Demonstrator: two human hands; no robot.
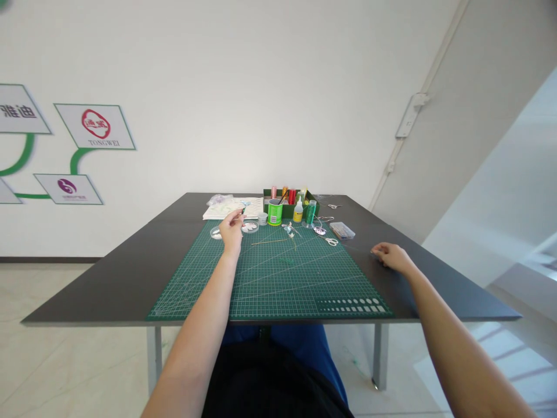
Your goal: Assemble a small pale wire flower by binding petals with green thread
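Observation:
My left hand [231, 231] is raised over the back left of the green cutting mat [270, 284]. Its thumb and fingers pinch something small and dark, too small to name. Beside it are a round dish with white pieces [250, 227] and a second dish [216, 233], partly covered by the hand. Off the mat's right edge, my right hand [390, 257] hovers low or rests at the dark tabletop, which I cannot tell. Its fingertips are pressed together, and anything between them is too fine to make out. A thin stick [270, 241] lies on the mat between both hands.
At the back are a white cloth [213, 210], a green can [275, 213], a glue bottle [298, 211], a green thread spool [310, 213] and a green box of spools [317, 208]. White-handled scissors [331, 241] and a clear plastic case [342, 231] lie to the right.

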